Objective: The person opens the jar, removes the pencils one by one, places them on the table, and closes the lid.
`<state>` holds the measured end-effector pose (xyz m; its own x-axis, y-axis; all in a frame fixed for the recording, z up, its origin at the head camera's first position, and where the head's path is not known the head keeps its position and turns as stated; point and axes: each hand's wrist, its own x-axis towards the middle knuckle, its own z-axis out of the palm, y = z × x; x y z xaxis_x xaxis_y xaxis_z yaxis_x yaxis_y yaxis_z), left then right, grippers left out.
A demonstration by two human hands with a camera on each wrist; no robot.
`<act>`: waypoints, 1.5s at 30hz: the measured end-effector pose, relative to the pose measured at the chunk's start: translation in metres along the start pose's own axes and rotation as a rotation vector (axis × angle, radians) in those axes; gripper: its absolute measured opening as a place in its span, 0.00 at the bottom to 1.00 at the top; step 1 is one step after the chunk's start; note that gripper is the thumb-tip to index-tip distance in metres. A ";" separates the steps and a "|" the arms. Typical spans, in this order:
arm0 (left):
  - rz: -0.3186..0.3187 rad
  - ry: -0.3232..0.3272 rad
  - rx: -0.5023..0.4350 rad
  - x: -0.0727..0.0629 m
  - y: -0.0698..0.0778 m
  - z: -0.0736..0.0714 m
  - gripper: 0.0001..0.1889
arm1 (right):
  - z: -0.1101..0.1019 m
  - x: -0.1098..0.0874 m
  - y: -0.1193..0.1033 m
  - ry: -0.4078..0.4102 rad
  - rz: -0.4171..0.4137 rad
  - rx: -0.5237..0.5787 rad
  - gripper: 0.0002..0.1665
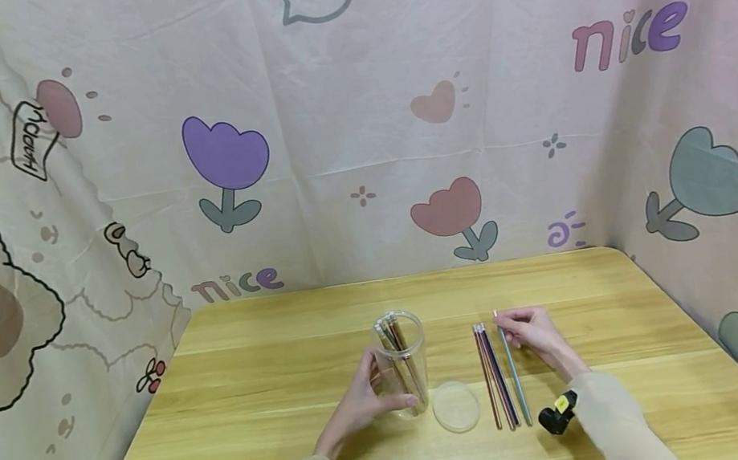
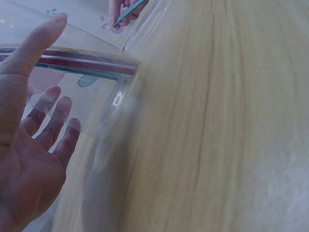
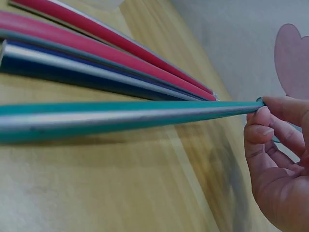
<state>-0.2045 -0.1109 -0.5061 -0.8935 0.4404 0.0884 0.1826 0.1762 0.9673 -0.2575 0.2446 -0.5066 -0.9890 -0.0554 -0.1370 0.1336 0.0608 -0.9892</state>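
Note:
My left hand [image 1: 363,403] grips a tall clear plastic cup [image 1: 419,376] from its left side, thumb and fingers curved round the wall. Several pencils [image 1: 399,363] lean inside the cup. With thumb and fingertips, my right hand [image 1: 534,331] pinches a teal pencil [image 3: 120,120] at its far end. The rest of that pencil slants toward the near side of the table. Left of it lie red pencils [image 3: 120,53] and a dark blue pencil [image 3: 77,67], side by side on the wood.
A round clear lid [image 1: 456,407] lies flat between the cup and the loose pencils. The wooden table [image 1: 255,379] runs back to a printed curtain [image 1: 333,106], and more curtain hangs at both sides.

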 end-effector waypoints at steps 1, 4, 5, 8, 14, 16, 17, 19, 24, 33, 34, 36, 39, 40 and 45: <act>0.000 -0.001 0.001 0.000 0.000 0.000 0.47 | 0.000 0.000 0.001 -0.004 -0.002 -0.010 0.23; 0.002 -0.002 0.001 0.000 0.000 0.000 0.46 | 0.001 0.001 0.001 -0.003 -0.003 -0.027 0.22; 0.001 -0.002 0.000 0.000 0.000 0.000 0.46 | 0.002 0.001 0.002 -0.001 -0.001 -0.035 0.21; -0.001 0.000 0.001 0.000 0.000 0.000 0.46 | 0.003 0.002 0.003 0.009 0.002 -0.051 0.20; 0.001 0.001 0.007 0.000 -0.001 0.000 0.46 | 0.005 0.004 0.005 0.034 0.007 -0.084 0.19; 0.002 0.001 0.008 0.000 -0.001 0.000 0.46 | 0.007 0.004 0.006 0.044 0.011 -0.095 0.19; 0.003 0.000 0.008 0.000 -0.001 0.000 0.45 | 0.007 0.004 0.006 0.041 0.007 -0.108 0.19; 0.002 -0.001 0.006 0.000 -0.001 -0.001 0.45 | 0.009 0.005 0.006 0.049 0.007 -0.127 0.18; -0.006 0.000 0.004 -0.001 -0.001 -0.001 0.44 | 0.011 0.005 0.005 0.059 0.006 -0.165 0.18; -0.003 0.006 0.016 -0.001 -0.001 -0.001 0.43 | 0.013 0.006 0.007 0.070 -0.010 -0.209 0.16; -0.002 0.006 0.017 -0.001 -0.001 0.000 0.43 | 0.014 0.006 0.007 0.076 -0.008 -0.214 0.16; -0.002 0.006 0.015 -0.001 -0.001 0.000 0.44 | 0.014 0.006 0.008 0.082 -0.010 -0.228 0.15; 0.002 0.006 0.007 -0.001 -0.001 0.000 0.43 | 0.015 0.006 0.009 0.097 -0.008 -0.244 0.15; 0.002 0.005 0.006 -0.001 -0.001 0.000 0.43 | 0.015 0.006 0.009 0.100 -0.008 -0.248 0.15; 0.003 0.004 0.006 -0.001 -0.002 -0.001 0.43 | 0.017 0.004 0.007 0.107 -0.009 -0.261 0.15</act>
<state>-0.2045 -0.1119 -0.5076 -0.8947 0.4370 0.0926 0.1880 0.1803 0.9655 -0.2596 0.2277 -0.5155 -0.9930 0.0477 -0.1082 0.1177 0.3162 -0.9414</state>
